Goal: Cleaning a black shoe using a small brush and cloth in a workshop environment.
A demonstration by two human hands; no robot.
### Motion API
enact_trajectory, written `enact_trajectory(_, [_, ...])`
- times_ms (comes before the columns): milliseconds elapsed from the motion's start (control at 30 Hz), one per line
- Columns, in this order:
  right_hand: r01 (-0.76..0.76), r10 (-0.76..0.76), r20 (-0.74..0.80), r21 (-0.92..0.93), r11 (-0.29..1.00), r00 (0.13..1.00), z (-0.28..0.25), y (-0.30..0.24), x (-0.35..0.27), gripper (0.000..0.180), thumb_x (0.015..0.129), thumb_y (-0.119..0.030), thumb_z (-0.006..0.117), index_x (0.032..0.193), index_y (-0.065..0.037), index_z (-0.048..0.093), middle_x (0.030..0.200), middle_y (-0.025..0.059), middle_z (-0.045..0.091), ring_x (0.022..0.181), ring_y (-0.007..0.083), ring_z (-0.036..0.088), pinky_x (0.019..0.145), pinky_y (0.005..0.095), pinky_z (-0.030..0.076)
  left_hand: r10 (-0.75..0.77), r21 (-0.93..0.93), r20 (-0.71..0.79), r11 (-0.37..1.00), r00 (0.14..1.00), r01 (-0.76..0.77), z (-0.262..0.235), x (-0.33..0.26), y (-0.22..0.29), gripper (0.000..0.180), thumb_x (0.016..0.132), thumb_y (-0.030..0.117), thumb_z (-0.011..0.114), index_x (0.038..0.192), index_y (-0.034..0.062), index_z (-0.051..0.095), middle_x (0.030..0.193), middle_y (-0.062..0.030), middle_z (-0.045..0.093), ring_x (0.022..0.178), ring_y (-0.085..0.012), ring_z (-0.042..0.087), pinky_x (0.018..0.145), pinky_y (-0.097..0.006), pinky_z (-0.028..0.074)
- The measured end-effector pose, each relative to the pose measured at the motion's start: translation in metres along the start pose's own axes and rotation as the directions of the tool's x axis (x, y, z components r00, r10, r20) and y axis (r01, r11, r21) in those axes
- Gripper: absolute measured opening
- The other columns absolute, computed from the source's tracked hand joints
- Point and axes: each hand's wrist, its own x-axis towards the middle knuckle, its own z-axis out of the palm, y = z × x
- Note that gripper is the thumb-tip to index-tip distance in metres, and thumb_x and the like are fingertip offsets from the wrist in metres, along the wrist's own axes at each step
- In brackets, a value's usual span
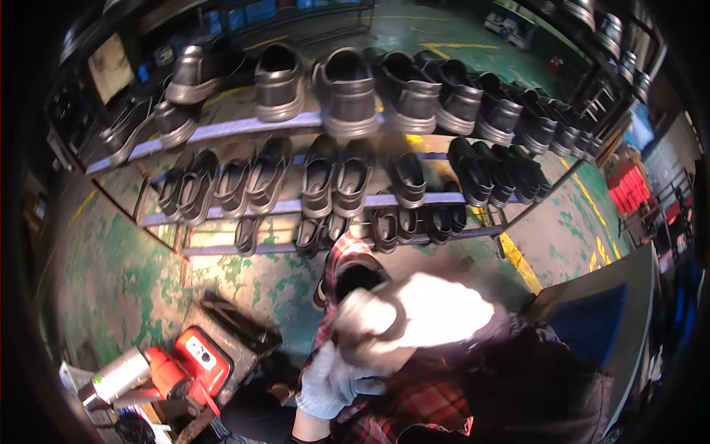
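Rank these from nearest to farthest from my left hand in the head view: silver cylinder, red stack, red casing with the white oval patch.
Nearest to your left hand first:
1. Red casing, to its left.
2. Silver cylinder, farther left, beyond the casing.
3. Red stack, far off, near the picture's right side.

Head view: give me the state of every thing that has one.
Left hand: gloved
Bright white shape: too blurred to tell
Dark shoes: lined up in rows
Rack: standing, loaded
Red-and-silver tool: set down, unheld
Floor: green paint worn patchy
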Motion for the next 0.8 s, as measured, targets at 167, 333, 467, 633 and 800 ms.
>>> enact_trajectory(167, [0.058,0.005,-0.354,0.168,0.984,0.935,-0.049,0.128,-0.047,0.043,0.081,-0.03,0.076,0.116,-0.005,0.067,0.101,0.0119,0.069,0.089,0.024,0.066,0.08,0.0347,0.052,-0.09,0.013,0.149,0.996,0.985,0.089,-0.026,0.015,0.007,0.059,0.101,0.044,0.049,0.155,0.0249,0.032,0.144,-0.0324,0.045,0.118,-0.0481,0.058,0.089,-0.057,0.055])
enact_trajectory(333, [0.223,-0.257,-0.313,-0.141,0.964,0.914,-0.098,0.235,-0.016,0.026,0.085,-0.016,0.072,0.108,-0.004,0.069,0.103,0.0104,0.07,0.092,0.0227,0.067,0.083,0.0344,0.054,0.02,0.033,-0.087,0.999,0.996,-0.017,-0.014,-0.002,0.014,0.056,0.097,0.046,0.058,0.143,0.0148,0.051,0.126,-0.0158,0.064,0.102,-0.0244,0.065,0.088,-0.037,0.054])
enact_trajectory(467, [0.007,-0.144,-0.37,-0.349,0.937,0.918,-0.122,0.268,0.016,0.021,0.08,-0.026,0.07,0.093,-0.01,0.072,0.083,0.0135,0.069,0.075,0.0346,0.065,0.067,0.0389,0.051,0.011,0.044,-0.285,0.999,0.958,0.002,-0.044,-0.017,0.008,0.067,0.099,0.055,0.049,0.145,0.0068,0.044,0.132,-0.0182,0.06,0.102,-0.026,0.063,0.085,-0.039,0.053])
enact_trajectory(633, [-0.324,0.138,-0.384,-0.477,0.817,0.913,-0.103,0.339,0.054,0.017,0.08,-0.021,0.069,0.088,-0.006,0.069,0.097,0.0129,0.069,0.087,0.0359,0.067,0.078,0.0414,0.054,0.114,0.071,-0.476,0.993,0.872,-0.091,-0.032,-0.029,0.0,0.062,0.1,0.053,0.048,0.145,0.0116,0.044,0.134,-0.0219,0.056,0.103,-0.0302,0.057,0.087,-0.044,0.05])
enact_trajectory(800, [-0.313,0.187,-0.575,-0.127,0.941,0.796,-0.095,0.341,0.021,0.046,0.094,-0.035,0.058,0.127,-0.003,0.061,0.124,0.0187,0.065,0.11,0.0357,0.064,0.094,0.0407,0.05,0.173,0.004,-0.47,0.981,0.865,-0.194,-0.062,-0.041,-0.009,0.057,0.1,0.05,0.049,0.145,0.0158,0.044,0.128,-0.0195,0.057,0.098,-0.0283,0.055,0.085,-0.042,0.048])
